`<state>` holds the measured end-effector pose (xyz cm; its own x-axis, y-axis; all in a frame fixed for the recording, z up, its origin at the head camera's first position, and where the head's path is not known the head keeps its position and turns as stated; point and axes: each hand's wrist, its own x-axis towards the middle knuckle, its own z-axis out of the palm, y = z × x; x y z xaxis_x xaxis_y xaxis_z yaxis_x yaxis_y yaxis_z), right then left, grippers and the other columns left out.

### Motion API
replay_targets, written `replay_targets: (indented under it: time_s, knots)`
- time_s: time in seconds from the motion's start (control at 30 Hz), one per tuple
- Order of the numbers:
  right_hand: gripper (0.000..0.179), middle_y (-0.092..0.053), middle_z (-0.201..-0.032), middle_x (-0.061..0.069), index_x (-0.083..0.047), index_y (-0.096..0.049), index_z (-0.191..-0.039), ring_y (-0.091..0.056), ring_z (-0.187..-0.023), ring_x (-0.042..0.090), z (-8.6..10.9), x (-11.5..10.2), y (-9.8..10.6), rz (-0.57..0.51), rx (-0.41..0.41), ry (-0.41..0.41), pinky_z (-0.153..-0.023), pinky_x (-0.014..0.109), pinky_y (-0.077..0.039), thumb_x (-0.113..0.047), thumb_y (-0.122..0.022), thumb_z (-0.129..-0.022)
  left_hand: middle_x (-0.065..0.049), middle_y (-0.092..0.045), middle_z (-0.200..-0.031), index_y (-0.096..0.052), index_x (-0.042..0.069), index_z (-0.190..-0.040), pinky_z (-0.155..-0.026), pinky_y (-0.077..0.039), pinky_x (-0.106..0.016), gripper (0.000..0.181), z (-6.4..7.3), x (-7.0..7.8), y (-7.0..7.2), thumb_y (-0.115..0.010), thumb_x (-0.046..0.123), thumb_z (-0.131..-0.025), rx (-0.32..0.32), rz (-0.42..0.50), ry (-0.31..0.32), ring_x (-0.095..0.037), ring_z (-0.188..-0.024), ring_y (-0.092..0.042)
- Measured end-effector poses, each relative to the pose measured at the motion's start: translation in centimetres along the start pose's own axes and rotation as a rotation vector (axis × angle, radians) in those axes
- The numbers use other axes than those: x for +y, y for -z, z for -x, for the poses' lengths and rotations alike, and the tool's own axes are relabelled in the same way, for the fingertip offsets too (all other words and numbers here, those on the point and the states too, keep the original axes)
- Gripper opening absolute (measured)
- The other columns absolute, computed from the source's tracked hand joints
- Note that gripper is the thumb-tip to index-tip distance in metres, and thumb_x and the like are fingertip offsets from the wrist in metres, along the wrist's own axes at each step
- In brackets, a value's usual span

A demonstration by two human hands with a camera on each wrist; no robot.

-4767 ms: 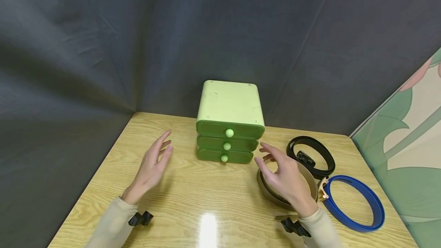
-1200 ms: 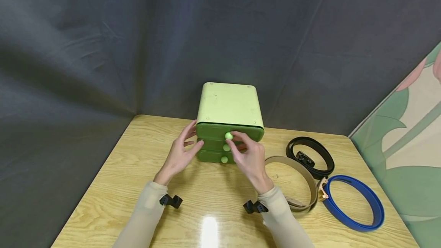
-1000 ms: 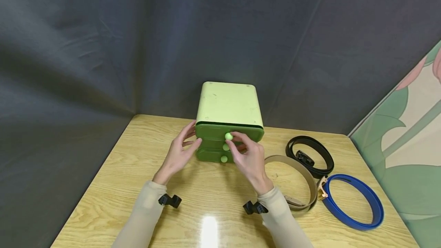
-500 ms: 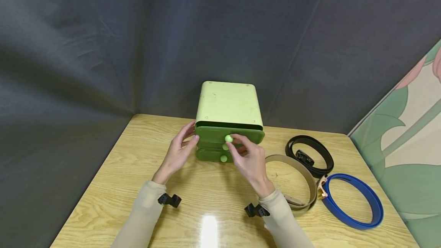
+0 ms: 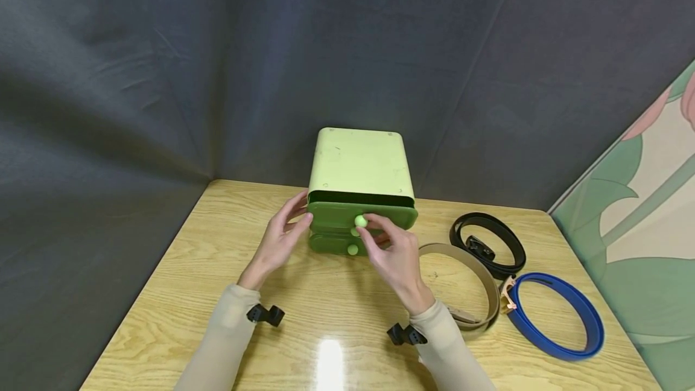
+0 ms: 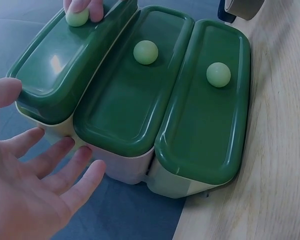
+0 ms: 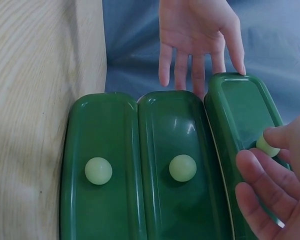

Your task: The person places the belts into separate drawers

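A small drawer cabinet [image 5: 359, 162] with a pale green body and three dark green drawer fronts stands at the back of the table. Its top drawer [image 5: 336, 215] is pulled partway out, leaving a dark gap under the cabinet's top. My right hand [image 5: 399, 255] pinches that drawer's round light green knob [image 5: 361, 221] between thumb and fingers. At the cabinet's left side is my left hand [image 5: 279, 240], fingers extended along the side and thumb at the top drawer's left edge. In the left wrist view, the middle drawer [image 6: 135, 85] and bottom drawer [image 6: 205, 115] are closed.
To the right lie three coiled belts: a tan belt [image 5: 485, 279] beside my right wrist, a black belt [image 5: 518, 249] behind it, and a blue belt [image 5: 592, 324] with a gold buckle. A dark curtain [image 5: 347, 47] hangs directly behind the cabinet.
Both hands came inward to the cabinet from apart. The right hand took the top knob and has drawn the top drawer outward, widening the gap. The belts stay put.
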<state>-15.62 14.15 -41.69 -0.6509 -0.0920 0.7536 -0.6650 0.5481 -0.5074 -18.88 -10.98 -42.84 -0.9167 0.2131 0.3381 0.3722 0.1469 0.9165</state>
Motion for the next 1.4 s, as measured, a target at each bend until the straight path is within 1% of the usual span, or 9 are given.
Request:
replay_targets:
  time_s: [0.1,0.3,0.37,0.43,0.67,0.93,1.17,1.27,1.4]
  knots:
    - [0.024,-0.081,-0.09,0.014,-0.001,-0.078,-0.113,-0.071,-0.056,0.016,0.1,-0.1,0.0,-0.001,-0.002,-0.002,-0.055,0.02,-0.058,-0.005,-0.084,-0.09,-0.022,-0.049,-0.162,-0.036,0.003,-0.165,-0.114,-0.048,-0.056,0.058,0.0,0.1,0.0,-0.054,0.017,-0.111,-0.001,0.006,0.007,-0.042,-0.146,-0.05]
    - [0.023,-0.081,-0.091,0.016,0.0,-0.078,-0.112,-0.071,-0.056,0.016,0.3,-0.2,0.2,-0.009,0.001,0.005,-0.055,0.019,-0.058,-0.006,-0.084,-0.09,-0.024,-0.046,-0.163,-0.035,0.001,-0.165,-0.107,-0.049,-0.022,0.056,0.0,0.2,0.1,-0.048,0.018,-0.113,-0.014,0.071,0.008,-0.041,-0.147,-0.048]
    - [0.022,-0.081,-0.091,0.016,0.0,-0.079,-0.111,-0.07,-0.055,0.015,0.4,-0.2,0.3,-0.011,0.004,0.009,-0.055,0.02,-0.058,-0.006,-0.083,-0.09,-0.025,-0.046,-0.164,-0.035,0.001,-0.165,-0.106,-0.048,-0.017,0.055,0.0,0.2,0.1,-0.046,0.018,-0.113,-0.018,0.093,0.007,-0.041,-0.149,-0.046]
    - [0.022,-0.082,-0.092,0.016,0.0,-0.079,-0.111,-0.07,-0.055,0.015,0.6,-0.2,0.3,-0.014,0.002,0.01,-0.055,0.02,-0.058,-0.006,-0.083,-0.09,-0.024,-0.045,-0.164,-0.035,0.002,-0.165,-0.107,-0.048,-0.019,0.055,0.0,0.2,0.2,-0.044,0.019,-0.114,-0.02,0.098,0.006,-0.04,-0.15,-0.046]
    - [0.023,-0.081,-0.089,0.014,-0.001,-0.079,-0.112,-0.07,-0.055,0.014,0.9,-0.5,0.6,-0.02,-0.005,0.023,-0.052,0.02,-0.057,-0.006,-0.084,-0.089,-0.022,-0.046,-0.164,-0.036,0.003,-0.165,-0.115,-0.045,-0.063,0.054,0.0,0.3,0.2,-0.042,0.023,-0.115,-0.019,0.104,0.017,-0.039,-0.15,-0.046]
    - [0.024,-0.081,-0.088,0.013,-0.001,-0.08,-0.111,-0.07,-0.055,0.014,1.2,-0.5,0.7,-0.034,0.005,0.046,-0.052,0.024,-0.059,-0.003,-0.085,-0.087,-0.022,-0.046,-0.165,-0.035,0.001,-0.164,-0.114,-0.046,-0.062,0.055,-0.1,0.4,0.2,-0.043,0.022,-0.115,-0.02,0.101,0.023,-0.04,-0.148,-0.048]
    - [0.024,-0.081,-0.087,0.013,0.0,-0.08,-0.11,-0.069,-0.054,0.014,1.3,-0.4,0.6,-0.045,0.009,0.064,-0.052,0.021,-0.057,-0.001,-0.085,-0.086,-0.024,-0.047,-0.163,-0.036,0.001,-0.165,-0.105,-0.051,-0.022,0.055,-0.1,0.3,0.4,-0.044,0.02,-0.114,-0.025,0.102,0.032,-0.04,-0.146,-0.05]
    - [0.024,-0.081,-0.087,0.013,0.0,-0.08,-0.11,-0.069,-0.054,0.014,1.4,-0.5,0.6,-0.057,0.005,0.067,-0.052,0.019,-0.057,0.0,-0.085,-0.086,-0.024,-0.046,-0.163,-0.036,0.002,-0.165,-0.102,-0.05,-0.017,0.054,-0.1,0.5,0.5,-0.045,0.019,-0.114,-0.029,0.105,0.034,-0.04,-0.146,-0.049]
    - [0.024,-0.081,-0.087,0.014,0.001,-0.079,-0.11,-0.07,-0.055,0.014,1.5,-0.5,0.6,-0.056,0.003,0.07,-0.051,0.019,-0.056,0.0,-0.085,-0.086,-0.024,-0.045,-0.164,-0.034,0.003,-0.165,-0.105,-0.049,-0.02,0.055,-0.1,0.4,0.6,-0.044,0.02,-0.114,-0.036,0.093,0.041,-0.041,-0.148,-0.048]
